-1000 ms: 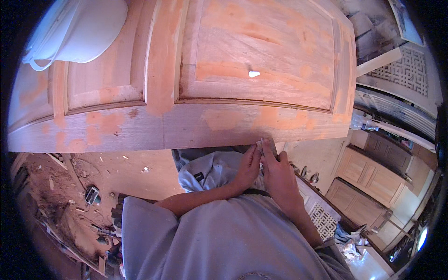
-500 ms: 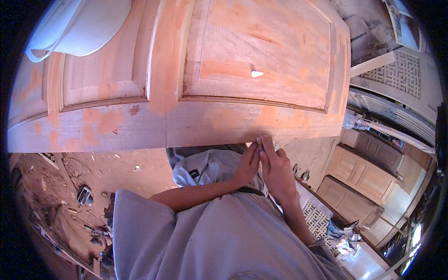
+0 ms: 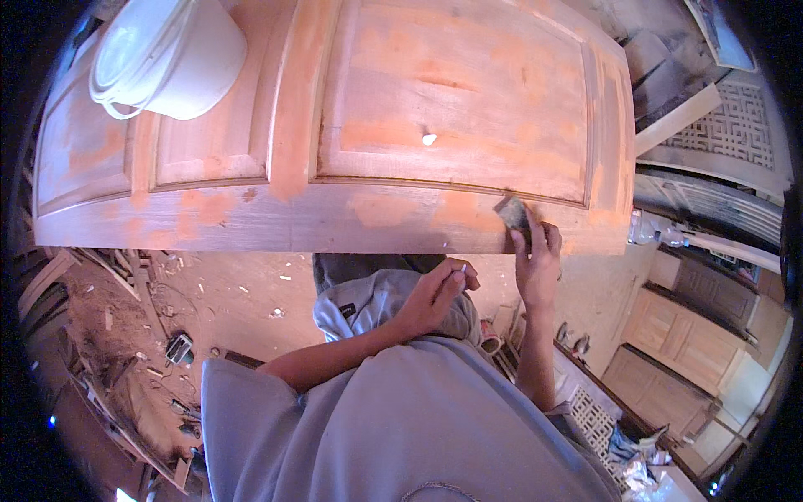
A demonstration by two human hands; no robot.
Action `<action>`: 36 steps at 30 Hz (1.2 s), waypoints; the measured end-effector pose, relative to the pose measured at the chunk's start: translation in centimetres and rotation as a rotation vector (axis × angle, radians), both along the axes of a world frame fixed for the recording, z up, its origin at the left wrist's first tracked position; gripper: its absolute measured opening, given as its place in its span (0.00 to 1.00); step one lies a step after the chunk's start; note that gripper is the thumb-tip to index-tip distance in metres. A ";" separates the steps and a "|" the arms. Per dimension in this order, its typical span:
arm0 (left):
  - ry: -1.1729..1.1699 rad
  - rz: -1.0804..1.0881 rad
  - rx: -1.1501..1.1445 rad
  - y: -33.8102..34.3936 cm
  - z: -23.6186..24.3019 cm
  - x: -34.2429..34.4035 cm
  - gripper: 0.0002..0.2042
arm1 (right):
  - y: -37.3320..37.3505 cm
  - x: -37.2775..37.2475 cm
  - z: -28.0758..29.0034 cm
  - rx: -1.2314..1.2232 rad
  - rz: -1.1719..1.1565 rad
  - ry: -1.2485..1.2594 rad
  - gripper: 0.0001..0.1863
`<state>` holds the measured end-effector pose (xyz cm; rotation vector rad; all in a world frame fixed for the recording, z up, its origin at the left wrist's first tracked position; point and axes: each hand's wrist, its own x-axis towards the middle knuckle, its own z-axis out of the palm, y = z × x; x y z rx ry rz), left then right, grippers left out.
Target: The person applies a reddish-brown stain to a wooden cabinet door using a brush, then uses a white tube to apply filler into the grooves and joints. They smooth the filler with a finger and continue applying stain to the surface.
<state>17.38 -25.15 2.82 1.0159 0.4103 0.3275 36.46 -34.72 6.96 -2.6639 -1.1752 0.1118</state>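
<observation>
A panelled wooden door (image 3: 401, 201) with orange filler patches lies flat in front of me. My right hand (image 3: 537, 255) is closed on a small grey-green folded piece of sandpaper (image 3: 512, 214) and presses it to the door's near rail, just below the large panel's moulding. In front of my body, short of the door's near edge, my left hand (image 3: 442, 293) is closed with a thin white stick (image 3: 463, 269) poking out between the fingers; its kind is unclear. A small white piece (image 3: 428, 139) rests on the large panel.
A white bucket (image 3: 192, 67) with a handle stands on the door's far left. Several wooden panels (image 3: 682, 335) lean at the right, near clear bottles (image 3: 657, 230) and a lattice piece (image 3: 594, 416). Wood scraps and a dark power tool (image 3: 179, 347) lie on the dirt floor at left.
My hands, together at the door's near edge before, have parted. The right has gone up and right onto the rail with the sandpaper; the left has dropped back slightly. The view has shifted, showing more bucket.
</observation>
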 end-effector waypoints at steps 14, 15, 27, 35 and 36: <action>-0.052 0.468 -0.137 2.1 4.5 1.7 0.07 | 2.3 -3.3 3.8 0.452 0.287 0.649 0.25; -0.024 0.511 -0.078 2.1 4.6 1.7 0.07 | 2.9 -3.9 4.2 0.444 0.324 0.837 0.24; 0.094 0.740 0.184 7.0 6.6 0.1 0.09 | 12.0 -3.2 1.2 0.216 0.375 1.766 0.16; 0.209 0.600 0.677 14.3 3.4 3.0 0.15 | 13.5 -0.4 2.1 0.445 0.204 1.733 0.19; 0.266 0.579 0.896 15.1 2.8 3.6 0.20 | 13.9 0.0 2.1 0.514 0.202 1.674 0.18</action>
